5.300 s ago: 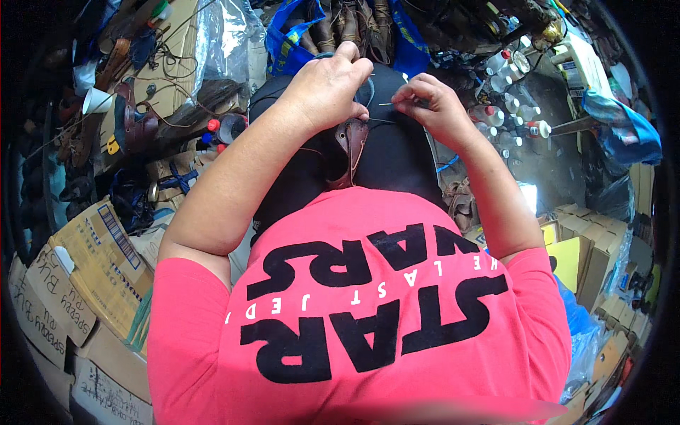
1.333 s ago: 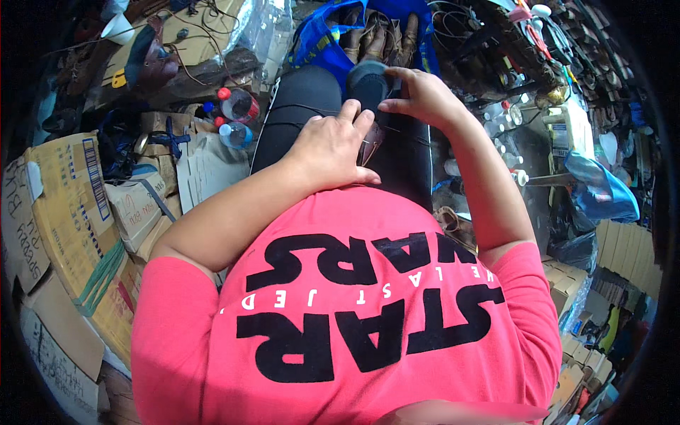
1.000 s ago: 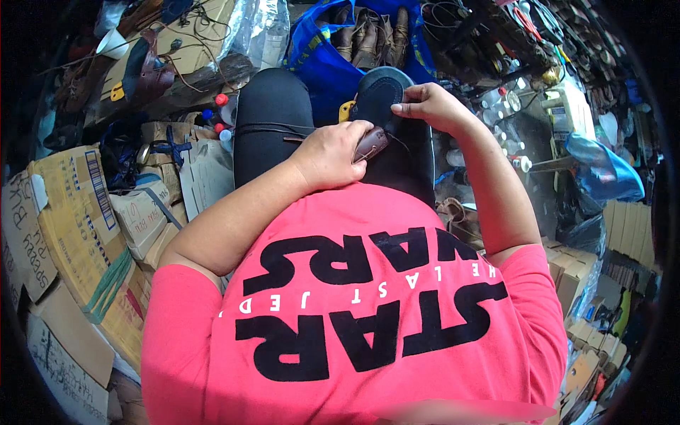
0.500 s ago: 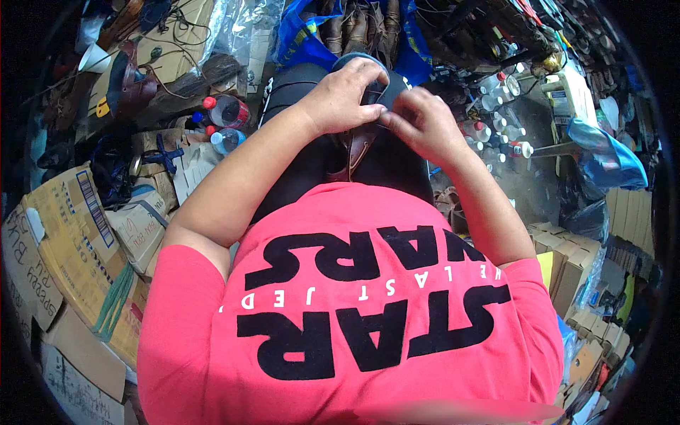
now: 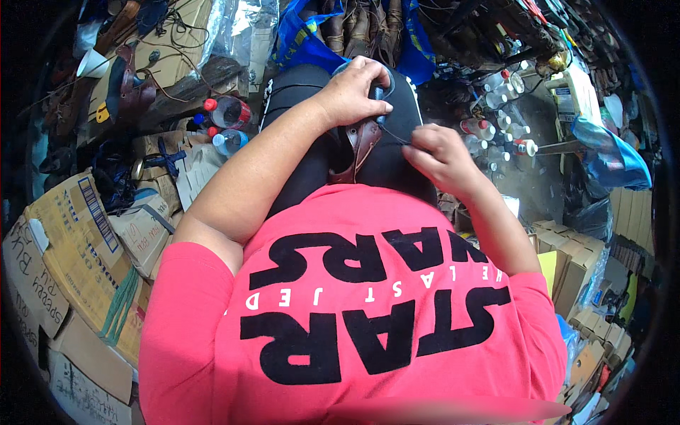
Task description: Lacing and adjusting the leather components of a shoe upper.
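A brown leather shoe (image 5: 363,145) lies between my thighs, its far part under my left hand. My left hand (image 5: 354,93) grips the far part of the shoe, fingers curled over its dark blue-grey edge, with the thumb pointing right. Something small and dark blue shows by the thumb tip; its kind is unclear. From there a thin dark thread (image 5: 394,134) runs to my right hand (image 5: 440,157), which is closed on it to the right of the shoe.
Beyond my knees sits a blue bag (image 5: 299,44) holding several brown leather shoes (image 5: 360,32). Plastic bottles (image 5: 230,112) stand at left, and several more bottles (image 5: 476,127) at right. Cardboard boxes (image 5: 78,234) are stacked on the left.
My right hand has moved away from the left hand, to the right and nearer to me, and the thread now stretches between it and the shoe. My left hand keeps its grip.
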`<state>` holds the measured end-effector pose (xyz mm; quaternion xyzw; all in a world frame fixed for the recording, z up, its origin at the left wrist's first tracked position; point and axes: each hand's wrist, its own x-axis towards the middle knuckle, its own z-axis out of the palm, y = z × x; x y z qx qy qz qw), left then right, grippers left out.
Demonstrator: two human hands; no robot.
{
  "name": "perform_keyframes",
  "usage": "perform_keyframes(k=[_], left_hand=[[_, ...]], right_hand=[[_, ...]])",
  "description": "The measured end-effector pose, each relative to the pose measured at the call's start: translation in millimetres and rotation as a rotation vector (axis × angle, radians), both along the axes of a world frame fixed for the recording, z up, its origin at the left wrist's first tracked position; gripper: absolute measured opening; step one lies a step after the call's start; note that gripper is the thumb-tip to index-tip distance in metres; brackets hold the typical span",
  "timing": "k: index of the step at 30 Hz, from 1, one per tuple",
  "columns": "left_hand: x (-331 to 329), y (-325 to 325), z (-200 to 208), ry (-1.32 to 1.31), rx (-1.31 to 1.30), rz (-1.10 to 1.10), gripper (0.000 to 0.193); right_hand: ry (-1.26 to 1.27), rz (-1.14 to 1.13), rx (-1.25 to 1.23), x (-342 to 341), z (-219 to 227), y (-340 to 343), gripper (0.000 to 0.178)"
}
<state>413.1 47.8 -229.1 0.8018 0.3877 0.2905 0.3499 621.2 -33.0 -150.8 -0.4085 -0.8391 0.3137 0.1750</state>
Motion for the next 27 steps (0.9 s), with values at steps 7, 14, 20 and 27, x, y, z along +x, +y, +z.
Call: perform_keyframes(k=[7,14,20,27], left_hand=[[-20,15,22,0.012,-0.214,-0.245,0.027],[-25,20,38,0.136,-0.294,-0.283,0.023],[-25,20,35,0.132,-0.318,-0.282,0.023],[-23,23,35,0.129,-0.286,-0.319,0.023]], right_hand=[[0.146,-0.254,-0.123,5,3,-8,0.01],[-0.003,-0.246,-0.084,-3,-16,2,0.021],[-0.052,-0.226,-0.063,-4,-14,6,0.022],[-0.115,-0.217,0.009,-12,-11,7,0.02]])
